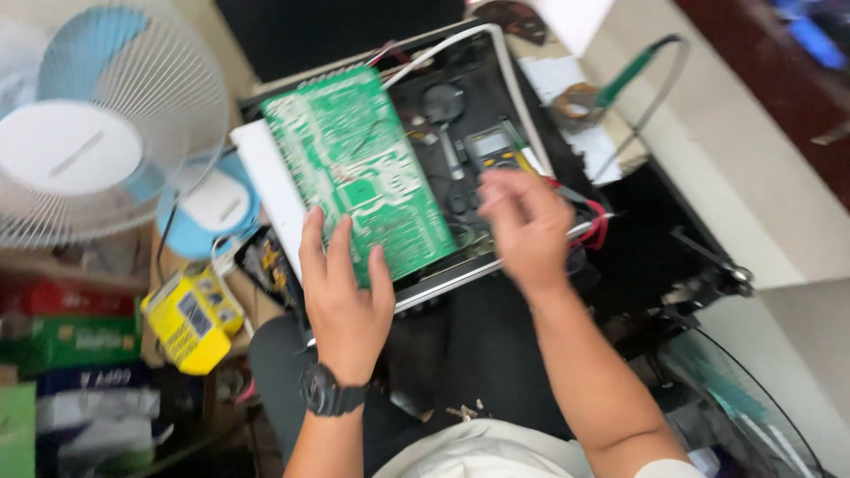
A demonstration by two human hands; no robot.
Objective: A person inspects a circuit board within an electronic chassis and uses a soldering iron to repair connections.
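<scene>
Left hand (345, 296) lies open, fingers flat on the green rectangular circuit board (359, 168), while right hand (524, 228) hovers loosely curled, empty, just over a yellow-edged handheld multimeter (492, 149).

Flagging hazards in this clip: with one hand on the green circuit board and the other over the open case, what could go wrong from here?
1. The circuit board is propped at a tilt, steadied only by the left hand; it might slip.
2. The right hand hovers over the meter and red wires; it could snag them.
3. The soldering iron lies near the case; if hot, it could burn something.
</scene>
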